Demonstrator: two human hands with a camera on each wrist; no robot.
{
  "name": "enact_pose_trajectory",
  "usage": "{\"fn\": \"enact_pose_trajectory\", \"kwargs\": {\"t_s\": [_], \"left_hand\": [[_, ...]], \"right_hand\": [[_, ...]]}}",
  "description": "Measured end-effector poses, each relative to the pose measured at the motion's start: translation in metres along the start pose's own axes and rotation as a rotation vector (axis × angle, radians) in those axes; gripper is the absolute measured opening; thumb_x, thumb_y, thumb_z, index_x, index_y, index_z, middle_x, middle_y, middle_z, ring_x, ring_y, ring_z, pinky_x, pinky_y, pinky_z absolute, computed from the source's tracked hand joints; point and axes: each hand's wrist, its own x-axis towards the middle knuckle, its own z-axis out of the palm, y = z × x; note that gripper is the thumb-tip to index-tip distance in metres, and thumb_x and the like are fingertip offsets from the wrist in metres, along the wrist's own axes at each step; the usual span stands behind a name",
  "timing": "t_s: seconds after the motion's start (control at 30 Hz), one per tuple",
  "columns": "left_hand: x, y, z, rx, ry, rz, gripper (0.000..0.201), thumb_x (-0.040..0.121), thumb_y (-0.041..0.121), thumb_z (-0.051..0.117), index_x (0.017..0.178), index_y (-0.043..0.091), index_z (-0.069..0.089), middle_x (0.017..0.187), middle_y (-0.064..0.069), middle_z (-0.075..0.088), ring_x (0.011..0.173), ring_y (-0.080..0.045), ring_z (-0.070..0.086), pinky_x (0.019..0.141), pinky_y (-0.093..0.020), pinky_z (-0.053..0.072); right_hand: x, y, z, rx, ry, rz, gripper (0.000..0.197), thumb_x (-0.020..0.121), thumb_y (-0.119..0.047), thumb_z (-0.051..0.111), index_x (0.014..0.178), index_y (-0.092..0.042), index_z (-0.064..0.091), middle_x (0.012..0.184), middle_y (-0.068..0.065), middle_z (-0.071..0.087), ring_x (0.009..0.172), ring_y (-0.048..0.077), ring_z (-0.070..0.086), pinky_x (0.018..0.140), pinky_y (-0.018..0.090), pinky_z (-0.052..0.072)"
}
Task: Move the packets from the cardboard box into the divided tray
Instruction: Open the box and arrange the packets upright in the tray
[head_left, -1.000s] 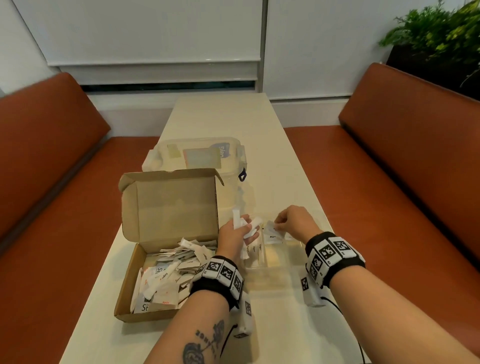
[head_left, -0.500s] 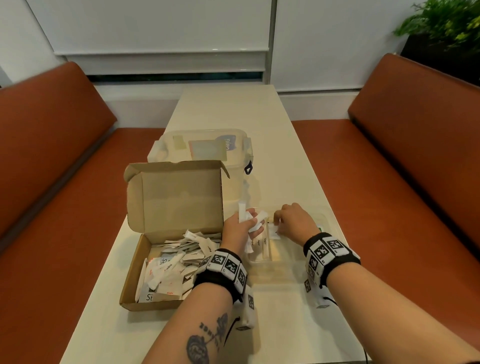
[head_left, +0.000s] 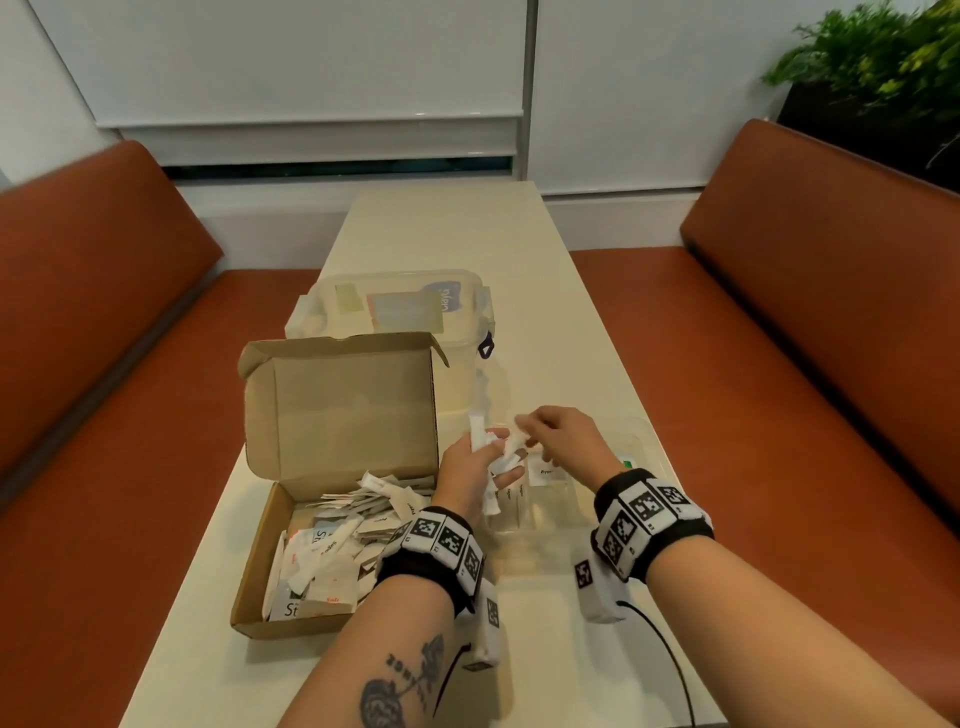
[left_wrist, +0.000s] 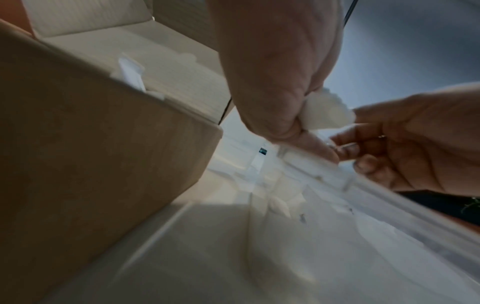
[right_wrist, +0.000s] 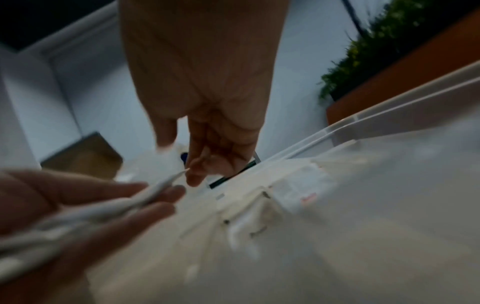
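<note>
An open cardboard box (head_left: 260, 587) holds a heap of white packets (head_left: 332, 545). To its right lies the clear divided tray (head_left: 641, 441), with a few packets (head_left: 545, 473) in its compartments. My left hand (head_left: 491, 454) hovers over the tray's left end and grips a bunch of white packets (head_left: 477, 430). My right hand (head_left: 527, 434) meets it from the right, its fingers pinching a white packet (right_wrist: 172, 155) at the bunch. From the left wrist, the bunch (left_wrist: 327, 111) shows between the left hand (left_wrist: 298, 123) and right hand (left_wrist: 363, 150).
A clear lidded plastic container (head_left: 400, 312) stands right behind the box's raised flap (head_left: 337, 410). Orange benches (head_left: 810, 322) run along both sides of the narrow cream table (head_left: 447, 234). A plant (head_left: 878, 67) sits at the far right. A black cable (head_left: 670, 660) trails from my right wrist.
My right hand has lifted from the tray, where it was setting down a packet, up to the bunch in my left hand. The left hand has hardly moved.
</note>
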Motion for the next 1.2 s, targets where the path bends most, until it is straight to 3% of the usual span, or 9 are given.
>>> {"fn": "enact_pose_trajectory", "kwargs": {"t_s": [0.13,0.3,0.53,0.7,0.8,0.9,1.03,1.13,1.2], "left_hand": [[-0.003,0.007,0.003,-0.074,0.018,-0.014,0.011,0.096,0.002,0.047,0.102,-0.001,0.056,0.104,-0.022,0.062,0.087,-0.031,0.066,0.063,-0.034,0.061],[-0.005,0.016,0.004,-0.129,0.066,-0.058,0.008,0.097,0.005,0.048,0.095,0.003,0.055,0.091,-0.018,0.059,0.07,-0.027,0.062,0.051,-0.029,0.058],[-0.005,0.023,0.015,-0.046,0.042,-0.015,0.019,0.099,0.024,0.046,0.089,0.009,0.052,0.069,-0.006,0.048,0.039,-0.008,0.04,0.033,-0.016,0.027],[-0.005,0.028,0.017,-0.039,0.101,-0.005,0.025,0.1,0.024,0.042,0.083,0.009,0.052,0.071,-0.004,0.046,0.042,-0.009,0.035,0.034,-0.015,0.021],[-0.008,0.028,0.016,0.024,0.075,0.053,0.024,0.097,0.033,0.051,0.088,0.011,0.055,0.071,0.002,0.054,0.039,-0.006,0.03,0.034,-0.015,0.02],[-0.008,0.028,0.019,0.058,0.058,0.094,0.019,0.088,0.03,0.066,0.094,0.012,0.061,0.06,0.008,0.058,0.039,-0.004,0.025,0.035,-0.015,0.02],[-0.001,0.03,0.023,0.097,0.148,0.178,0.006,0.083,0.014,0.071,0.083,0.017,0.066,0.059,0.004,0.041,0.036,-0.003,0.028,0.036,-0.016,0.025],[0.004,0.033,0.021,0.168,0.178,0.247,0.008,0.081,0.014,0.072,0.08,0.019,0.067,0.055,0.007,0.045,0.037,-0.005,0.031,0.038,-0.017,0.028],[0.006,0.032,0.019,0.27,0.168,0.251,0.007,0.08,0.016,0.073,0.079,0.02,0.069,0.054,0.007,0.047,0.041,-0.008,0.034,0.041,-0.019,0.03]], "right_hand": [[-0.004,-0.012,-0.002,0.183,-0.047,0.017,0.004,0.081,-0.005,0.069,0.083,-0.005,0.066,0.063,0.001,0.06,0.049,0.004,0.054,0.048,0.013,0.044],[-0.005,-0.022,-0.02,0.47,-0.024,0.023,0.002,0.086,-0.001,0.064,0.085,-0.001,0.063,0.071,0.006,0.063,0.056,0.013,0.063,0.06,0.02,0.056],[0.001,-0.027,-0.028,0.477,0.116,-0.019,0.006,0.09,-0.003,0.059,0.088,-0.001,0.063,0.069,0.011,0.062,0.055,0.012,0.059,0.056,0.018,0.053],[0.001,-0.021,-0.033,0.583,0.256,-0.029,0.007,0.093,-0.003,0.055,0.091,-0.001,0.061,0.073,0.012,0.06,0.056,0.012,0.06,0.057,0.019,0.054],[0.001,-0.02,-0.036,0.639,0.281,-0.029,0.008,0.093,-0.003,0.054,0.089,-0.003,0.06,0.074,0.013,0.061,0.056,0.011,0.063,0.059,0.018,0.056],[0.0,-0.016,-0.034,0.666,0.259,-0.016,0.006,0.093,-0.002,0.054,0.09,-0.001,0.059,0.076,0.014,0.063,0.057,0.013,0.065,0.06,0.019,0.057],[-0.003,-0.005,-0.03,0.647,0.16,0.07,0.006,0.091,0.0,0.057,0.086,-0.001,0.061,0.077,0.016,0.063,0.059,0.015,0.065,0.062,0.02,0.057],[-0.005,0.004,-0.03,0.491,0.07,0.123,0.007,0.089,-0.004,0.061,0.093,0.001,0.064,0.088,0.017,0.065,0.069,0.019,0.064,0.067,0.022,0.057],[-0.004,0.004,-0.029,0.365,0.063,0.088,0.013,0.089,-0.013,0.063,0.099,-0.007,0.068,0.093,0.008,0.067,0.08,0.016,0.063,0.072,0.022,0.054]]}}
